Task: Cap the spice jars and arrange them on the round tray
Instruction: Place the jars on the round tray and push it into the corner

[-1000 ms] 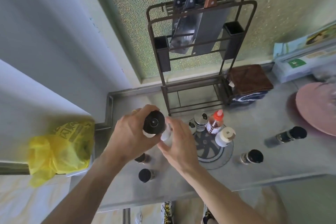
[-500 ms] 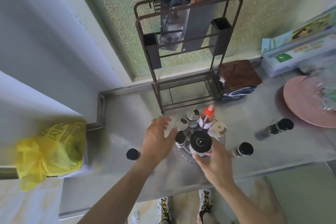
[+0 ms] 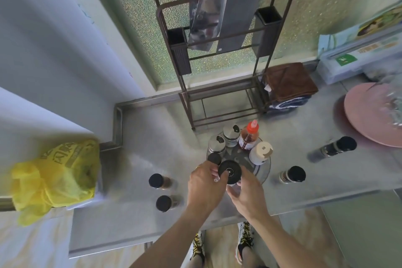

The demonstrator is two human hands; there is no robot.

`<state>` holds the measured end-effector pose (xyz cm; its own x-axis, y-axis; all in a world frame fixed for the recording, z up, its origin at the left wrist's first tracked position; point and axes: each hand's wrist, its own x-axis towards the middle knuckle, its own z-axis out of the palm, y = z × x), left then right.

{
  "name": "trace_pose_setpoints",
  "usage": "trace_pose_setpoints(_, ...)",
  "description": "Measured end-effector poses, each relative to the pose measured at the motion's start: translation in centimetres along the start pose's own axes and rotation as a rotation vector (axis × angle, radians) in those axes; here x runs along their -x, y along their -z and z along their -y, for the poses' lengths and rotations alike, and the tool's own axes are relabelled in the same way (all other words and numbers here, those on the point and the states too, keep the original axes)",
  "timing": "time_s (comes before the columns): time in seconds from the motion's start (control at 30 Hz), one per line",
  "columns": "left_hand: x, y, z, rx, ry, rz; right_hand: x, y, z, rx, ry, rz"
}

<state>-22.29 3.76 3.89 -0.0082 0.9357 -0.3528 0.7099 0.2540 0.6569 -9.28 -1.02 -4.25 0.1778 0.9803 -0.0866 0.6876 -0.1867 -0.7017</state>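
Black is the cap of the jar (image 3: 229, 172) that both hands hold over the near edge of the round tray (image 3: 264, 172) on the steel table (image 3: 139, 132). The left hand (image 3: 204, 187) has its fingers curled about the cap from the left, thumb on its top, and the right hand (image 3: 248, 196) curls its fingers round the jar body from below and to the right. Whether the jar's base touches the tray cannot be told. On the tray stand two silver-lidded shakers (image 3: 224, 140), a red-capped sauce bottle (image 3: 250, 136), a white-lidded jar (image 3: 261, 152) and a small black-capped jar (image 3: 214, 158), the last just beside the left fingers. Off the tray, two black-capped jars (image 3: 159, 190) stand to the left, one (image 3: 292, 174) stands to the right, and a dark bottle (image 3: 334, 148) stands farther right, near a pink board (image 3: 369, 113). Behind the tray is a brown wire rack (image 3: 219, 35) holding knives, with a folded brown cloth (image 3: 288, 81) beside it. A yellow bag (image 3: 54, 172) sits at the far left.
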Motion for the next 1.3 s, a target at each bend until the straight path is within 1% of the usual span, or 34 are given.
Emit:
trace_pose_setpoints(0.1, -0.2, -0.1, 0.2, -0.013, -0.002, -0.009, -0.1, 0.0, 0.0, -0.003, -0.008, 0.029)
trace_pose_setpoints(0.2, -0.2, 0.7, 0.1, 0.040, -0.011, -0.014, 0.1, 1.3, 0.9, -0.020, -0.038, 0.057)
trace_pose_setpoints(0.23, -0.2, 1.3, 0.2, 0.064, -0.026, -0.033, 0.3, 2.1, 1.3, -0.016, -0.044, 0.035)
trace_pose_setpoints(0.3, -0.2, 3.4, 1.3, 0.075, -0.074, -0.120, 1.3, 3.8, 2.8, 0.005, -0.026, -0.070)
trace_pose_setpoints(0.37, -0.4, 6.1, 3.7, 0.022, -0.115, -0.216, 3.0, 4.9, 5.6, -0.011, 0.015, -0.193)
trace_pose_setpoints(0.43, -1.0, 9.0, 6.5, -0.080, -0.128, -0.220, 4.5, 4.4, 8.7, -0.045, 0.086, -0.228)
trace_pose_setpoints(0.47, -1.3, 10.3, 7.6, -0.151, -0.129, -0.180, 5.0, 3.4, 9.9, -0.051, 0.135, -0.201)
trace_pose_setpoints(0.53, -1.9, 12.3, 9.3, -0.303, -0.137, -0.010, 5.5, 0.0, 11.3, -0.028, 0.213, -0.067)
trace_pose_setpoints(0.6, -2.1, 13.1, 10.4, -0.463, -0.151, 0.188, 5.8, -3.8, 12.0, 0.048, 0.225, 0.106)
trace_pose_setpoints(0.63, -2.3, 13.1, 11.0, -0.529, -0.182, 0.237, 5.8, -5.7, 12.2, 0.070, 0.221, 0.167)
trace_pose_setpoints(0.67, -2.5, 13.0, 11.5, -0.577, -0.223, 0.253, 5.8, -7.3, 12.3, 0.084, 0.217, 0.211)
trace_pose_setpoints(0.73, -2.9, 12.7, 12.4, -0.612, -0.282, 0.218, 5.6, -9.9, 12.7, 0.117, 0.219, 0.257)
trace_pose_setpoints(0.8, -3.3, 12.5, 12.9, -0.614, -0.306, 0.179, 5.3, -11.5, 13.1, 0.138, 0.221, 0.252)
trace_pose_setpoints(0.87, -3.2, 12.5, 13.1, -0.605, -0.311, 0.152, 5.2, -12.2, 13.0, 0.133, 0.210, 0.206)
trace_pose_setpoints(0.97, -2.2, 13.6, 11.5, -0.517, -0.324, 0.032, 5.1, -11.0, 12.3, 0.088, 0.166, 0.128)
trace_pose_setpoints(1.03, -1.4, 14.5, 8.8, -0.444, -0.385, -0.029, 5.6, -8.9, 11.4, 0.026, 0.129, 0.099)
trace_pose_setpoints(1.13, 0.0, 15.1, 2.3, -0.319, -0.511, -0.019, 7.2, -3.6, 9.3, -0.038, 0.066, 0.005)
trace_pose_setpoints(1.2, 0.3, 14.3, -2.3, -0.246, -0.608, -0.001, 7.8, 0.3, 7.5, -0.043, -0.003, -0.076)
trace_pose_setpoints(1.3, 0.5, 11.4, -7.6, -0.255, -0.691, 0.070, 7.6, 5.1, 4.8, -0.038, -0.141, -0.187)
